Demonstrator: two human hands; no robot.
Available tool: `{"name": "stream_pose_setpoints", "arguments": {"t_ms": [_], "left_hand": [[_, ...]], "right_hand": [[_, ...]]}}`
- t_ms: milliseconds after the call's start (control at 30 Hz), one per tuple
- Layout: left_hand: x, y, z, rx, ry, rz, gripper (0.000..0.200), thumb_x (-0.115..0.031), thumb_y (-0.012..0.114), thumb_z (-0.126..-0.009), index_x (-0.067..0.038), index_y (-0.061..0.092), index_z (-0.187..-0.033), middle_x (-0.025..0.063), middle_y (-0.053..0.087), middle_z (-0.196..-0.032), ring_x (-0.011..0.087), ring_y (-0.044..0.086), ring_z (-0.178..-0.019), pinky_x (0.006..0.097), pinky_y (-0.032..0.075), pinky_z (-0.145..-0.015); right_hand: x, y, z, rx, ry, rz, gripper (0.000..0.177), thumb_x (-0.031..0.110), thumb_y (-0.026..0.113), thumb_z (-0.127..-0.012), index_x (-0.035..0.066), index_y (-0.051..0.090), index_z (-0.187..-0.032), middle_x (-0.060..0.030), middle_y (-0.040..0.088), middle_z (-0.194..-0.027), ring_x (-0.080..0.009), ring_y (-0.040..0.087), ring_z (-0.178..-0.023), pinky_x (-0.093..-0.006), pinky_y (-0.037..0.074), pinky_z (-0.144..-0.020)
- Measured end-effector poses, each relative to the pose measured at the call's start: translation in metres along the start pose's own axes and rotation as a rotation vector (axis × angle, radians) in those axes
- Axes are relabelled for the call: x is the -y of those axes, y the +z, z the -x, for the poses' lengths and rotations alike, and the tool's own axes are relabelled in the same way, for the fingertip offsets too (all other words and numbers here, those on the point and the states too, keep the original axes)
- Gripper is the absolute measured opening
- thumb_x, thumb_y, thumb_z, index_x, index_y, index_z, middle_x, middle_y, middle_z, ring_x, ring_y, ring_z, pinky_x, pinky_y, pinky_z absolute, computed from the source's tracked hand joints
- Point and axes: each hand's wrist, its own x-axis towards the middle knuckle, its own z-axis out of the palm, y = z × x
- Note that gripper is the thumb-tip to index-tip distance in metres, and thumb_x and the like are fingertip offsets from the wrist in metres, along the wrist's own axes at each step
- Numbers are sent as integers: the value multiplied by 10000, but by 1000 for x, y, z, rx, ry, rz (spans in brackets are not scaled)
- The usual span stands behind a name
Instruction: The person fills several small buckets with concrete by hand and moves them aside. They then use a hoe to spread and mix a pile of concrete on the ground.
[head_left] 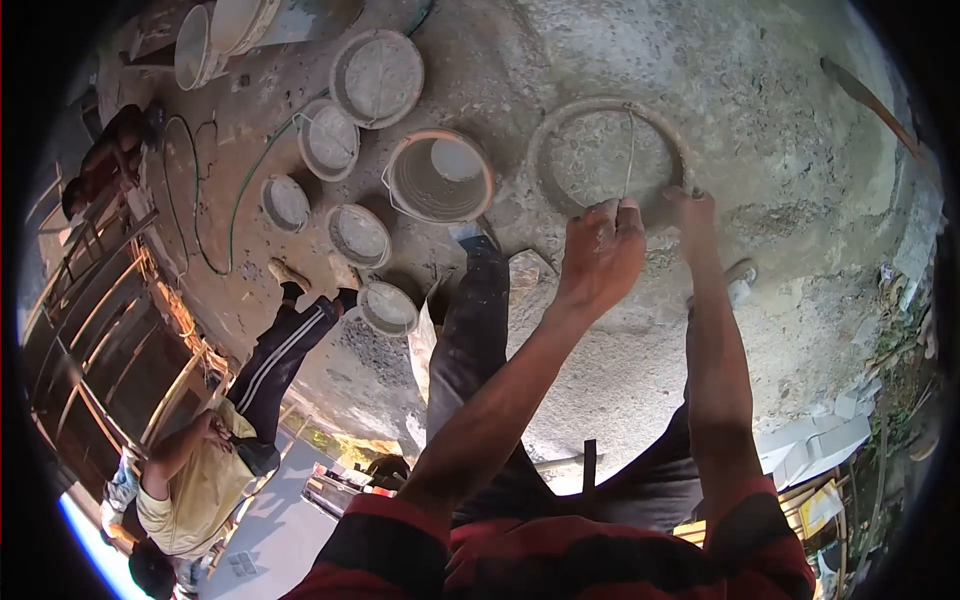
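A large round bucket (541, 135) full of grey wet mix (590, 150) stands in front of me. Its thin handle (631, 150) runs across the top, and my left hand (605, 250) is closed around the near end of it. At the bucket's right rim, the fingers of my right hand (692, 212) are closed on the edge. Left of this bucket is an open bucket (405, 165), tilted toward me, with some grey residue inside.
Several filled buckets (378, 80) stand to the left near a green hose (240, 210). White buckets (215, 40) lie at upper left. A person in striped trousers (285, 350) is at left, another person (115, 150) beyond. A wooden handle (870, 100) lies at upper right.
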Motion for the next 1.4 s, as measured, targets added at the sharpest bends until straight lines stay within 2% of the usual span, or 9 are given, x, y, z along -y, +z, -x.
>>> {"name": "stream_pose_setpoints", "arguments": {"t_ms": [200,267,600,867,967,1033,1100,1267,1400], "left_hand": [[30,-176,68,-138,-232,161,318,-267,555,-1021,34,657,-1000,164,639,-825,165,575,-819,387,477,-820],[28,-235,84,-152,-506,247,297,-249,584,-1010,32,678,-1028,154,666,-865,150,597,-857,363,485,-831],[205,-411,145,-373,-633,317,347,-271,621,-978,62,695,-1039,168,710,-1036,206,643,-986,353,494,-893],[372,-446,155,-496,-655,484,321,-266,632,-998,42,686,-1076,112,696,-1024,176,637,-935,327,509,-872],[443,-403,151,-675,-529,654,344,-249,632,-974,83,723,-984,247,749,-928,191,704,-903,384,517,-800],[476,-382,156,-559,-438,706,228,-214,572,-1040,1,635,-1082,83,624,-993,143,594,-968,314,477,-859],[486,-372,159,-483,-450,765,183,-196,528,-1079,-34,589,-1143,6,568,-1061,115,532,-1033,280,449,-905],[457,-375,170,-469,-547,555,256,-239,504,-1095,-18,585,-1197,50,610,-1177,95,529,-1115,276,429,-939],[414,-383,198,-667,-415,841,287,-281,563,-1075,-9,642,-1121,74,668,-1056,112,593,-991,292,469,-840]], "right_hand": [[67,154,99,206,-449,452,317,116,705,-818,-36,688,-1096,-60,694,-908,-150,618,-804,-327,512,-757],[69,206,121,301,-446,563,288,109,712,-820,-36,688,-1067,-62,687,-865,-136,615,-797,-324,511,-750],[-3,465,224,528,-546,564,234,92,716,-783,-39,682,-974,-117,700,-782,-175,638,-729,-355,519,-727],[-96,584,242,454,-683,782,293,147,708,-734,-60,683,-940,-236,730,-816,-397,741,-801,-452,571,-766],[-109,598,244,431,-670,852,297,142,706,-728,-67,689,-937,-269,731,-837,-431,742,-842,-465,578,-788],[-117,599,247,417,-658,882,294,139,703,-728,-71,690,-933,-276,731,-839,-438,740,-848,-469,575,-787],[-115,600,252,413,-639,880,290,135,699,-729,-74,689,-929,-281,731,-841,-445,738,-856,-473,572,-786],[-118,597,249,440,-652,859,283,127,689,-736,-84,679,-926,-266,724,-822,-413,743,-819,-450,566,-762],[-115,582,243,537,-665,831,232,118,684,-747,-67,653,-884,-234,696,-763,-375,724,-738,-425,548,-715]]}}
